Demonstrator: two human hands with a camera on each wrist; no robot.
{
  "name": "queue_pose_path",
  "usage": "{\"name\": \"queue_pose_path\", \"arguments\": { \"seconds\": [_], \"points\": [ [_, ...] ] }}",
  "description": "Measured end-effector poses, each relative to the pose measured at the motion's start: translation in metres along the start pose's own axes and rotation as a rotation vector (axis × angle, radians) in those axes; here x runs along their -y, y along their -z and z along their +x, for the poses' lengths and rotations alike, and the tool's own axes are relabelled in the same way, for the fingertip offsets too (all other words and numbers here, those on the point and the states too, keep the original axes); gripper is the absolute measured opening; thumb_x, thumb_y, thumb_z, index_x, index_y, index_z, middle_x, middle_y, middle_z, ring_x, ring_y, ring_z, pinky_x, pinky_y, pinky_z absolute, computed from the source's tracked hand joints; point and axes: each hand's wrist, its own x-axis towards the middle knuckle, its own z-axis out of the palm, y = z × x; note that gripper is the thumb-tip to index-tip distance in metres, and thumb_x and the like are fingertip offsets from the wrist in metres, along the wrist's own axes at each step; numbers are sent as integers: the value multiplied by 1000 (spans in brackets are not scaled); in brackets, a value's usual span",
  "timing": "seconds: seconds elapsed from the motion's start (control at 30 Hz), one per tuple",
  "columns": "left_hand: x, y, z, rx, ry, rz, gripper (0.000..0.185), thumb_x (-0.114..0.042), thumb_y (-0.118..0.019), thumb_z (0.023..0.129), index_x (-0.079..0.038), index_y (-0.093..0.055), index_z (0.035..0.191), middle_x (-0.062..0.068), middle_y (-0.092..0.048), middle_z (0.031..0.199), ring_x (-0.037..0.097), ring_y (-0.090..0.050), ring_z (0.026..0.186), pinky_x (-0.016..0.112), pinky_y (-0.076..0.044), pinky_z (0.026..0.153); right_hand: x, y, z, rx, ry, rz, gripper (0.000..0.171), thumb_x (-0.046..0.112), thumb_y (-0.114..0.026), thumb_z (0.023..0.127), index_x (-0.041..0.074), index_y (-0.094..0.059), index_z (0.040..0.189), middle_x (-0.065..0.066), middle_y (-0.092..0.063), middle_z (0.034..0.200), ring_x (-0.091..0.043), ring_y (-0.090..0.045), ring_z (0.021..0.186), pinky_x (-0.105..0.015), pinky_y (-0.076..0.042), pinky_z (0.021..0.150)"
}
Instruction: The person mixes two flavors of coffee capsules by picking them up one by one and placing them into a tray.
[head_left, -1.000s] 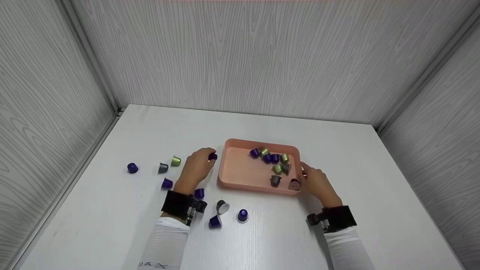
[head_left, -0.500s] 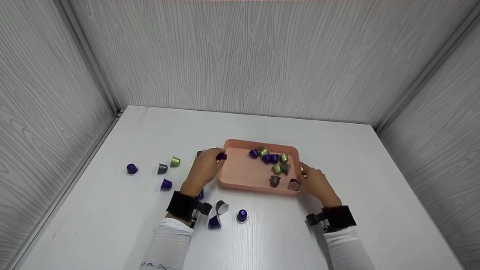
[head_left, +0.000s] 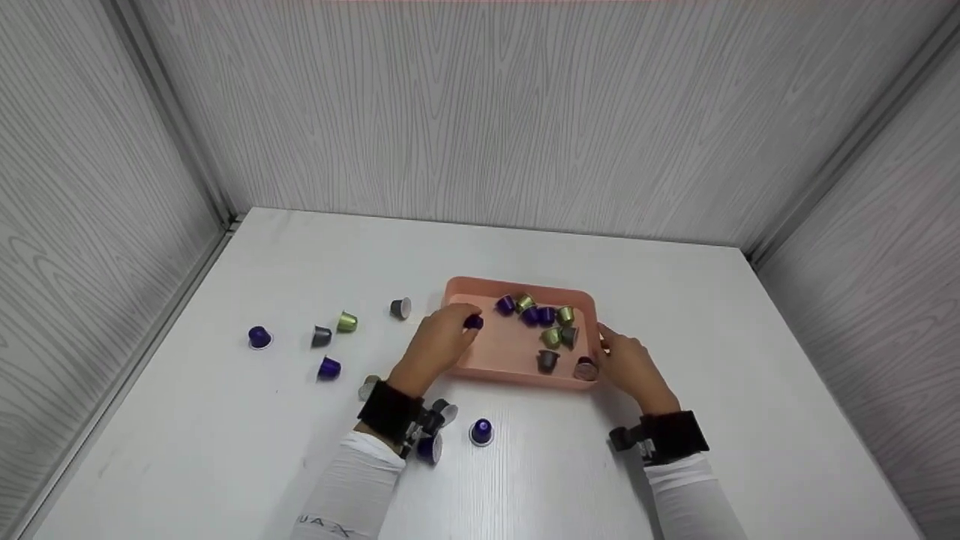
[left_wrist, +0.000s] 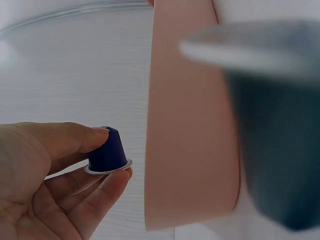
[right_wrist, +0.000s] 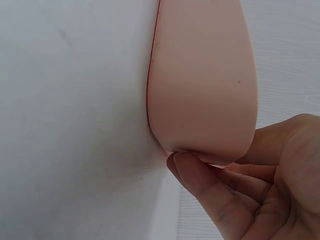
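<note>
My left hand (head_left: 437, 343) pinches a purple coffee capsule (left_wrist: 108, 154) between thumb and fingertips, its silver rim facing down in the left wrist view. In the head view that hand is over the left part of a shallow pink tray (head_left: 496, 352). My right hand (head_left: 636, 369) grips the tray's right end, with curled fingers (right_wrist: 192, 172) at its lower edge. Inside the tray, along the back and right, lie purple capsules (head_left: 530, 316), green capsules (head_left: 552, 337) and dark grey capsules (head_left: 548, 361). A capsule lying with its foil lid up (head_left: 586, 368) sits in the front right corner.
Several loose capsules lie on the white table left of the tray, among them a purple capsule (head_left: 259, 337), a green capsule (head_left: 347, 322) and a grey capsule (head_left: 400, 307). Another purple capsule (head_left: 481, 431) stands in front. Grained panels (head_left: 480, 112) enclose the table's back and sides.
My left hand has carried the purple capsule rightward, from beside the tray across its left rim to above its floor. My right hand has kept its grip on the tray.
</note>
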Motion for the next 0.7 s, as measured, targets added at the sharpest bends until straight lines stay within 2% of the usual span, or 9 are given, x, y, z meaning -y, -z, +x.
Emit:
{"name": "queue_pose_path", "arguments": {
  "seconds": [0.23, 0.37, 0.53, 0.6, 0.7],
  "points": [
    [-17, -15, 14, 79, -84, 44, 20, -8, -60, 94, -2, -67, 111, 11, -68, 104, 27, -63, 100, 42, -50, 87, 2, 0, -1, 1, -4, -12, 50, 14, -53, 99, -3, -42, 145, -20, -67, 115, -25, -63, 88, -41, -50, 72],
    [-25, -22, 25, 154, -73, 73, 14, -8, -57, 94, -7, -68, 103, 5, -66, 93, 22, -61, 84, 37, -51, 75, 2, 0, -1, 10, -2, -15, 50, 14, -53, 100, -3, -41, 145, -20, -67, 113, -24, -63, 85, -41, -51, 71],
    [-35, -27, 36, 286, -37, 93, 18, -7, -55, 92, -10, -69, 104, 1, -65, 93, 17, -57, 80, 32, -50, 73, 3, 0, -2, 8, -10, 1, 50, 14, -52, 100, -2, -42, 146, -18, -68, 110, -22, -60, 80, -38, -50, 68],
    [-39, -27, 40, 307, -45, 111, 19, -6, -55, 91, -9, -70, 103, 1, -65, 94, 16, -56, 81, 31, -50, 75, 3, -1, -2, 4, -9, 3, 49, 14, -53, 100, -1, -43, 145, -16, -68, 107, -21, -58, 76, -37, -48, 65],
    [-42, -27, 49, 307, -84, 160, 14, -5, -55, 91, -8, -69, 90, 1, -64, 87, 16, -54, 76, 32, -49, 71, 2, -2, -1, -10, 8, -11, 48, 13, -53, 99, -2, -44, 144, -15, -68, 101, -20, -56, 70, -36, -47, 62]
  ]
}}
